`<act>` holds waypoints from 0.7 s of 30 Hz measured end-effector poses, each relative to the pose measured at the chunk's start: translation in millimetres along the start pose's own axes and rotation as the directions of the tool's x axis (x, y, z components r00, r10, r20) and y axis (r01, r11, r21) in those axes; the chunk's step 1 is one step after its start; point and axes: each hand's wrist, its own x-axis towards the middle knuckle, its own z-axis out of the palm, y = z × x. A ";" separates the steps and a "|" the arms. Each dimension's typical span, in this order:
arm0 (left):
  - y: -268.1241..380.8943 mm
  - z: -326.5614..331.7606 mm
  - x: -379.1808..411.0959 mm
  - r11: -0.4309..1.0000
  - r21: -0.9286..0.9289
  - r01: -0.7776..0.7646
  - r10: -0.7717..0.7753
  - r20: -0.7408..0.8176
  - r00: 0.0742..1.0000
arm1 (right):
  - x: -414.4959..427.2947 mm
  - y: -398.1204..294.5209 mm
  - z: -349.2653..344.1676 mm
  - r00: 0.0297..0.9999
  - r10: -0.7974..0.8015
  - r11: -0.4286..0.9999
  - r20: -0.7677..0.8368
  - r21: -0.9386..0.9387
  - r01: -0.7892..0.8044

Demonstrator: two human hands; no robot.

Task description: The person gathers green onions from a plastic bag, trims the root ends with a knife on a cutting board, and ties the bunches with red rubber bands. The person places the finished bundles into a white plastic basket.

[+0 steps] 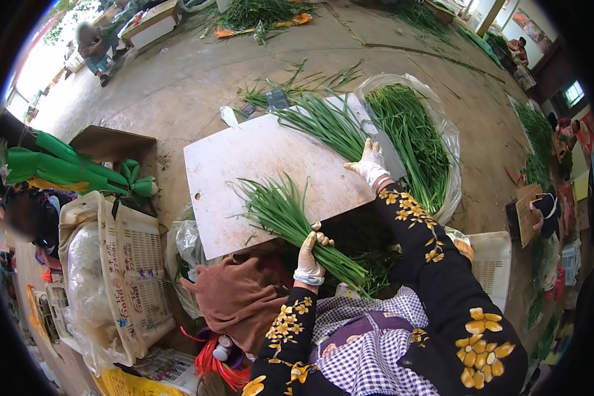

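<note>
My left hand (310, 255), in a pale glove with yellowed fingertips, is closed around a bunch of long green leafy stalks (277, 208), probably Chinese chives. Their tips fan over the near part of a white board (227, 163), and the cut ends point towards my lap. My right hand (369, 163), gloved alike, rests on the near end of a second pile of stalks (326, 123) at the board's far right; whether its fingers grip any is unclear. Part of a scale's metal plate (390, 148) shows beside it.
A clear plastic bag (453, 148) full of stalks stands right of the board. On the left are a plastic crate (143, 277) and green rolls (69, 163). A brown cloth (242, 297) lies near my left forearm. Loose stalks (297, 89) litter the floor. Other people sit farther off.
</note>
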 end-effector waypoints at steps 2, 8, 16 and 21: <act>5.3 -3.3 1.2 1.000 -0.025 -0.016 0.016 0.002 1.000 | -1.6 -9.5 0.0 0.999 0.032 0.999 0.034 -0.016 -0.031; 9.1 -9.0 1.0 0.998 -0.068 0.001 -0.006 -0.064 0.998 | -2.1 -21.3 1.1 0.992 0.048 0.998 0.114 -0.033 -0.044; 15.4 -8.8 0.8 0.993 -0.101 0.066 -0.077 -0.104 0.992 | 2.5 -20.8 5.8 0.995 -0.095 0.991 0.021 0.101 0.092; 10.6 -15.9 6.9 0.985 -0.103 0.138 -0.137 0.018 0.990 | -44.2 0.8 -35.5 0.920 -0.274 0.650 0.282 0.759 -0.040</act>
